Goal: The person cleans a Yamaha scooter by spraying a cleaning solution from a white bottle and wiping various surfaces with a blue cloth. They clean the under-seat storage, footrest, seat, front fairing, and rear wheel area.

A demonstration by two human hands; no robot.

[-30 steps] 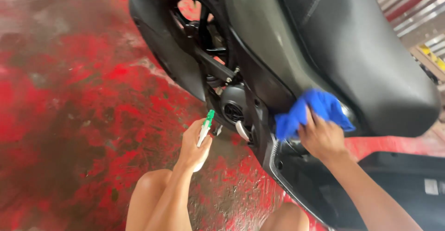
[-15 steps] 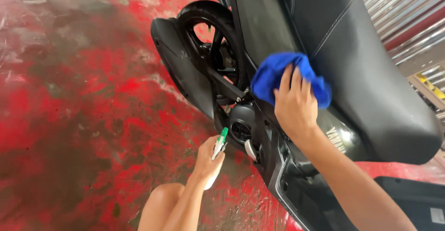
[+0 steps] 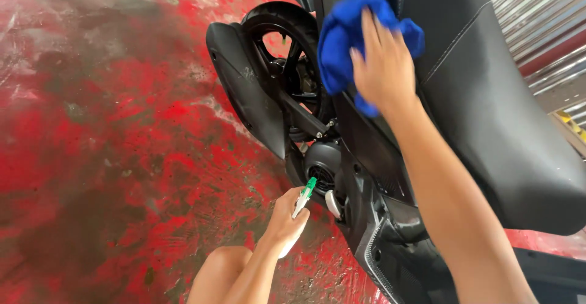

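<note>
A blue cloth (image 3: 348,38) is pressed flat by the right hand (image 3: 383,66) against the dark side panel of a scooter (image 3: 482,115), just below the front edge of the black seat; the fingers (image 3: 369,32) are spread wide and laid open over the cloth, which bunches out past them above and to the left; nothing is pinched, the cloth being held only by palm pressure. A small spray bottle (image 3: 302,203) is gripped in the left hand (image 3: 287,218), fingers curled closed around its white body, its green nozzle pointed up and to the right at the round engine cover (image 3: 323,163), which lies just beyond the nozzle tip and well below the cloth; the bottle's long axis runs diagonally from lower left to upper right. The left hand is the nearer of the two to the engine cover and the rear wheel (image 3: 287,66); the right hand is nearer the seat. A black mudguard (image 3: 244,84) is seen left of the wheel; the floor (image 3: 110,157) is wet, red and patchy. A yellow patch (image 3: 571,124) shows at the right edge, too small to be made out; no label can be made out on the bottle.
</note>
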